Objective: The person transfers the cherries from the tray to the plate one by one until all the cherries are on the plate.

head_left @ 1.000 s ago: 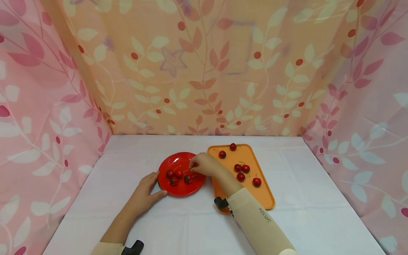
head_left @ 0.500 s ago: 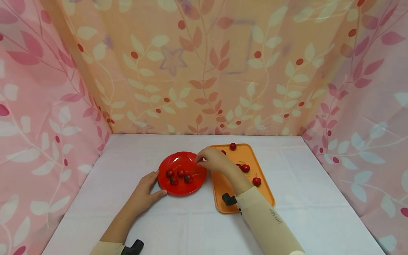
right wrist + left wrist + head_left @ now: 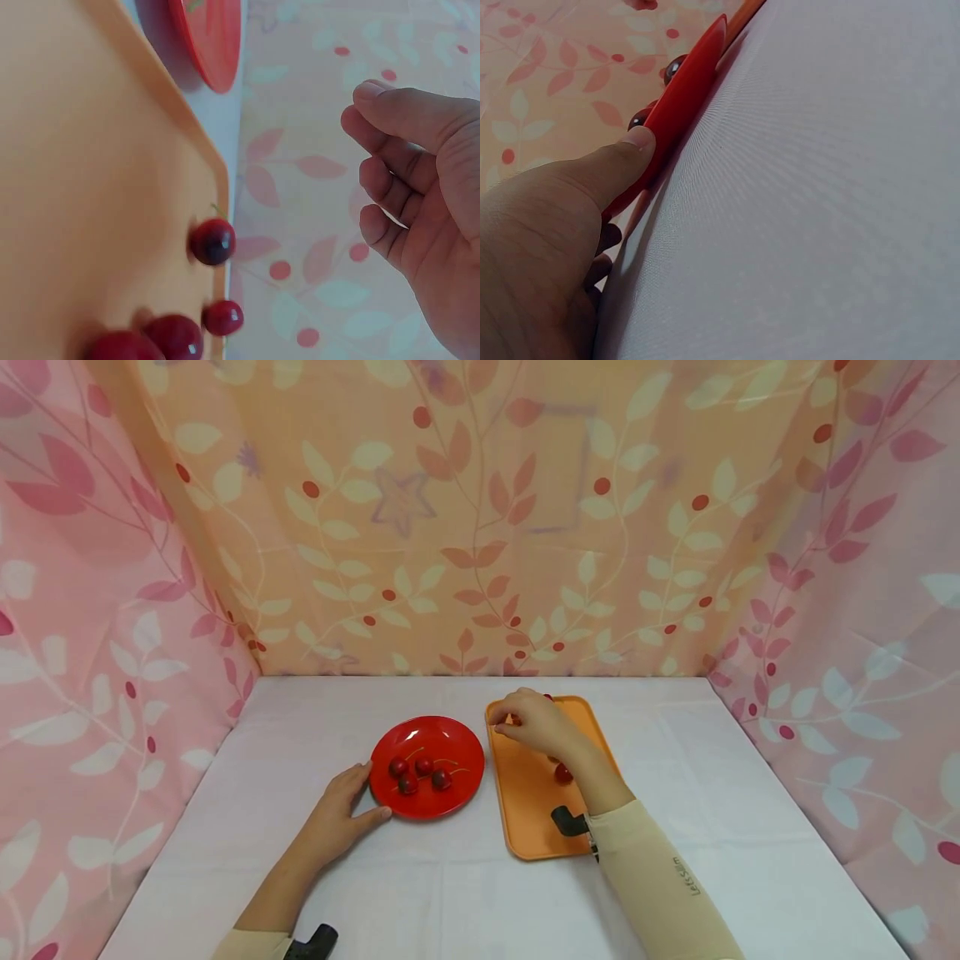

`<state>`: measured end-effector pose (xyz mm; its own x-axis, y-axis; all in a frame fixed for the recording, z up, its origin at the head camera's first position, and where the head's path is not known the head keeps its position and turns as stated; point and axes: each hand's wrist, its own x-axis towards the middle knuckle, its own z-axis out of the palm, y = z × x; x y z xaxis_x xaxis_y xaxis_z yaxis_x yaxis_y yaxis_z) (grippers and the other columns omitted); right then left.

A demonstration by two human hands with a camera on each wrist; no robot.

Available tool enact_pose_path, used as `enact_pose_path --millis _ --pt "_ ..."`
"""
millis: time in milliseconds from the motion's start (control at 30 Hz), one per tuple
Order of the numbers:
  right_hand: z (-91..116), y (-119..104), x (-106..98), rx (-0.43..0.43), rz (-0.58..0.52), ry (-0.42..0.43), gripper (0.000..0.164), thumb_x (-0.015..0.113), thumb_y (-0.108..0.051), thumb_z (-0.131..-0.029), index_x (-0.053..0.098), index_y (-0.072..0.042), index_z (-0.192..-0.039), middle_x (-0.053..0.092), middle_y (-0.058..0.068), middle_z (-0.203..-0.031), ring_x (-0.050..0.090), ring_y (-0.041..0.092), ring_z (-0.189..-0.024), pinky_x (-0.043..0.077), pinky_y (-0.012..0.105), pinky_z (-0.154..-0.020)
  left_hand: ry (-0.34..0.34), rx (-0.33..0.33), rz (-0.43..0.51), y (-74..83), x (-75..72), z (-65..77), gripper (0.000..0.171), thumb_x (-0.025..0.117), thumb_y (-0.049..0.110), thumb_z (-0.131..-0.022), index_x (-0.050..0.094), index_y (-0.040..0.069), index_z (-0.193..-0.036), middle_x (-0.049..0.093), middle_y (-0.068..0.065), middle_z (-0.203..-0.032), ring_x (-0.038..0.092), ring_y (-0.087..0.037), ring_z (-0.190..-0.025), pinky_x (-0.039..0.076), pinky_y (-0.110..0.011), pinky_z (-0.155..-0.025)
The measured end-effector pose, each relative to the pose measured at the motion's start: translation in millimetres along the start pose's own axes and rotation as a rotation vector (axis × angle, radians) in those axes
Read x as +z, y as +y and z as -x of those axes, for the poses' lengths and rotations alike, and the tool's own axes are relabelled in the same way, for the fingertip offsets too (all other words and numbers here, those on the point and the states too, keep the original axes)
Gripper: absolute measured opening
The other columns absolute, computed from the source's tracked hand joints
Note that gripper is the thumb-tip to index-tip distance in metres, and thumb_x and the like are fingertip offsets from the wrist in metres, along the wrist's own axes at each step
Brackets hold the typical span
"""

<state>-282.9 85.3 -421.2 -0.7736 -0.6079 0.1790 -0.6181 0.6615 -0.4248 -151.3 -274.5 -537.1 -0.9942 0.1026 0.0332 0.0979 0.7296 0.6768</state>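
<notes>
Back cloth: orange, leaf-patterned.
Side cloths: pink, leafy too, and they closed in both flanks.
Table: white, faintly creased, its back edge meeting the back cloth.
Tray: orange, right of the table's middle, near the back edge.
Plate: red, just beside the tray's left edge.
Right hand: had swung from over the plate's right edge to over the tray's far-left corner, fingers loosely bent and gripping nothing, which probably left the work between two cherries.
Left hand: had stayed put, fingers relaxed along the plate's left edge, thumb touching its near-left rim.
Cherries: four lay on the plate; others remained on the tray, partly hidden.
</notes>
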Motion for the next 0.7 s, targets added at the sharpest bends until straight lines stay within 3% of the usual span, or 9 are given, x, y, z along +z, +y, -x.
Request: enact_pose_path --millis 367,700 --pt "16 24 -28 0.03 0.023 0.004 0.01 0.074 -0.018 -0.096 0.08 -0.022 -0.103 0.072 -0.008 -0.102 0.061 0.025 -0.105 0.052 0.04 -0.094 0.003 0.007 0.0 1.0 -1.1 2.2 0.099 0.077 0.057 -0.085 0.032 0.014 -0.162 0.035 -0.015 -0.164 0.03 -0.039 -0.151 0.042 -0.064 -0.11" --pt "25 55 -41 0.075 0.018 0.037 0.01 0.075 -0.015 -0.094 0.08 -0.014 -0.103 0.076 -0.001 -0.102 0.067 0.025 -0.1 0.055 0.045 -0.096 0.005 0.011 0.002 1.3 -0.5 1.3 0.099 0.077 0.057 -0.085 0.032 0.014 -0.162 0.035 -0.015 -0.164 0.03 -0.039 -0.151 0.042 -0.064 -0.11"
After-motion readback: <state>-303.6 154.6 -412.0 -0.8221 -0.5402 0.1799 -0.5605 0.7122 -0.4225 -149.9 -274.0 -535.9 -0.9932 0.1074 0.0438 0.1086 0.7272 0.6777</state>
